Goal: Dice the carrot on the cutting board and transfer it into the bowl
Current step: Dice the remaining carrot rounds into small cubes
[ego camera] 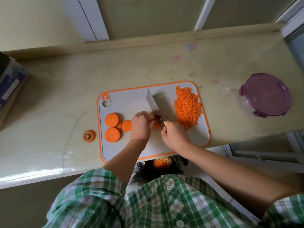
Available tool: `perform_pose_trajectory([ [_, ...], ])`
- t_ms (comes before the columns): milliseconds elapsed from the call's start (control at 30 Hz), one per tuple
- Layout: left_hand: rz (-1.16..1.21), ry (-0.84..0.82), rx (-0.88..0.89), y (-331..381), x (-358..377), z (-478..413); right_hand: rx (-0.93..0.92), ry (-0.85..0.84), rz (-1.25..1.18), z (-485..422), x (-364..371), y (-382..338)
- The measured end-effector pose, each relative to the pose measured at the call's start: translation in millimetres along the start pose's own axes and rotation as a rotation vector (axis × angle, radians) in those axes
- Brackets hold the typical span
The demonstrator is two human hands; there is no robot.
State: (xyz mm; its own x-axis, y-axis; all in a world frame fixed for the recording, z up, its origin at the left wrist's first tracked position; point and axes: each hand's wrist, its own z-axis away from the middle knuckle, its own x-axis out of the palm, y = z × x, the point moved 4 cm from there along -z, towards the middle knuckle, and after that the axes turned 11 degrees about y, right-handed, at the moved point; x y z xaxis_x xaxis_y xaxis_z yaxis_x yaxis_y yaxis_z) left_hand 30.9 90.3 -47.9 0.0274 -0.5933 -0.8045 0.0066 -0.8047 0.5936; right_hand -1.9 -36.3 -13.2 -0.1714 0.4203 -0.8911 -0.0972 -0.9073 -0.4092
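Note:
A grey cutting board (pixel 131 99) with an orange rim lies on the counter. My left hand (pixel 141 125) holds a carrot piece (pixel 156 125) down on the board with curled fingers. My right hand (pixel 175 135) grips the handle of a cleaver (pixel 154 107), whose blade stands against that piece. Several thick carrot rounds (pixel 112 127) lie at the board's left. A heap of diced carrot (pixel 187 106) covers the board's right side. A clear bowl (pixel 264 94) with a purple lid stands far right on the counter.
A cut carrot top (pixel 89 136) lies on the counter left of the board. A boxy container (pixel 9 84) stands at the far left. Below the counter's front edge, a dark bin (pixel 162 163) holds carrot scraps. The counter's near edge runs just under the board.

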Motion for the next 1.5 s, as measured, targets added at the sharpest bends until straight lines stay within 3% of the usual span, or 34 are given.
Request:
perform_pose_trajectory([
  [667, -0.019, 0.004, 0.038, 1.1, -10.6, 5.1, -0.065, 0.100, -0.010, -4.3, -11.4, 6.2],
  [1500, 0.001, 0.017, -0.040, -1.7, -4.5, 2.3, -0.032, 0.043, -0.018, -0.3, 13.1, -0.3],
])
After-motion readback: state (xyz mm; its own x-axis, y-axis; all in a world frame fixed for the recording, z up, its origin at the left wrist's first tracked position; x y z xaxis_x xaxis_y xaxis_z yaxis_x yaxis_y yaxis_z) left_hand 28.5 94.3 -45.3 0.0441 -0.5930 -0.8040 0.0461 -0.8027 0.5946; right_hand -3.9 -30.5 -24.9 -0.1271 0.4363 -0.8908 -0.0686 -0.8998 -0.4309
